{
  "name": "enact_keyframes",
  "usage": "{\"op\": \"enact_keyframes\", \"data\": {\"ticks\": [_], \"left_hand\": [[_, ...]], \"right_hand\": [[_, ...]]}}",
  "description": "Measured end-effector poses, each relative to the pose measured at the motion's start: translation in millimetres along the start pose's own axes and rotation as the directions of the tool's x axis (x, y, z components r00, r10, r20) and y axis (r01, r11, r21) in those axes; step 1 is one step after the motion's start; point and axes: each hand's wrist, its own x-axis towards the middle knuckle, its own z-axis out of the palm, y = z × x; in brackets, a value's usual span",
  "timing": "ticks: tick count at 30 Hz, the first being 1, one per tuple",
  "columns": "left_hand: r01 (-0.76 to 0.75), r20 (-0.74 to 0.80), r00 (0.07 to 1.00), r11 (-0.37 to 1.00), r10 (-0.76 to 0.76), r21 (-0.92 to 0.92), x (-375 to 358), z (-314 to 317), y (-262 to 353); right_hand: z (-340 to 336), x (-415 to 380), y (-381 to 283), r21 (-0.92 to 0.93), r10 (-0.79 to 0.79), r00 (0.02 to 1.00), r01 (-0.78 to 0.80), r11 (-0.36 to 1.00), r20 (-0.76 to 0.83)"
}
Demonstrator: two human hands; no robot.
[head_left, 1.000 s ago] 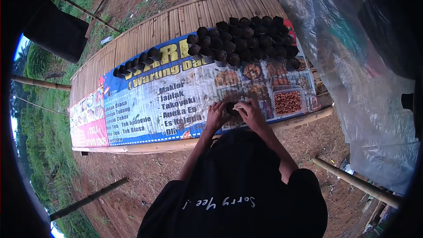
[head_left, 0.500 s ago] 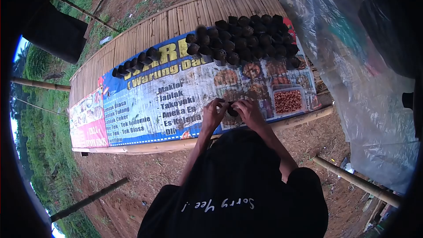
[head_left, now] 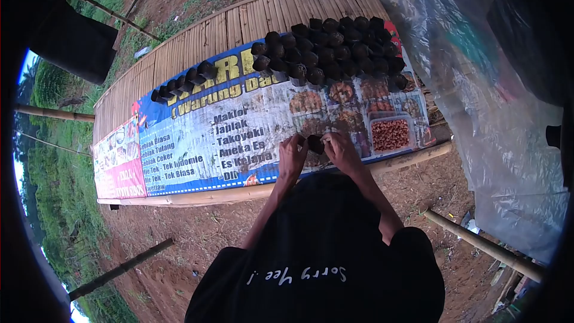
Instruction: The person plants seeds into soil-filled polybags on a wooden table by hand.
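1 blk bag (head_left: 315,145) near side of surface (head_left: 257,21), L hand (head_left: 292,155) & R hand (head_left: 339,149) fingers pinching its rim; 6 filled bags (head_left: 182,83) far left, 1 tub (head_left: 390,135) right; hands wider apart vs 0.5 s ago

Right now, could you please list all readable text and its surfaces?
Black shirt: "Sorry Yee..!"
Banner:
"(Warung Da…"
"Maklor"
"Ja?lak"
"Takoyaki"
"Aneka Es"
"Es Kelapa"
"…eblak Biasa"
"…eblak Tulang"
"…eblak Ceker"
"Mie Tek - Tek Indomie"
"Mie Tek - Tek Biasa"
Other banner text: too blurred or covered.
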Motion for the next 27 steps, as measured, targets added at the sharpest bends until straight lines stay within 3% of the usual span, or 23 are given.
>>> {"op": "enact_keyframes", "data": {"ticks": [3,5,12,15,21,23,27], "left_hand": [[0.013,0.004,1.000,1.000,-0.013,-0.019,0,0,0],[-0.013,-0.003,1.000,1.000,0.013,-0.007,-1,1,-2],[-0.038,-0.027,0.999,0.999,0.038,-0.029,-6,7,-6],[-0.049,-0.004,0.999,0.996,0.049,-0.072,-5,6,-6],[-0.074,-0.018,0.997,0.996,0.073,-0.043,-6,5,-3],[-0.073,-0.011,0.997,0.997,0.073,-0.037,-7,5,-2],[-0.048,-0.003,0.999,0.998,0.048,-0.045,-6,4,-2]], "right_hand": [[-1,2,-3,0.063,0.031,0.998,-0.028,0.998,-0.046],[-1,4,-8,-0.002,-0.012,1.000,0.012,1.000,0.015],[-4,6,-5,-0.086,-0.019,1.000,0.017,0.996,-0.019],[1,5,-2,0.018,-0.031,0.998,0.030,0.999,0.054],[-8,3,3,-0.094,0.014,0.998,-0.007,0.996,0.069],[-3,4,3,0.090,0.014,0.998,-0.020,0.996,0.064],[-5,3,7,0.036,0.023,0.997,-0.026,0.999,0.075]]}}
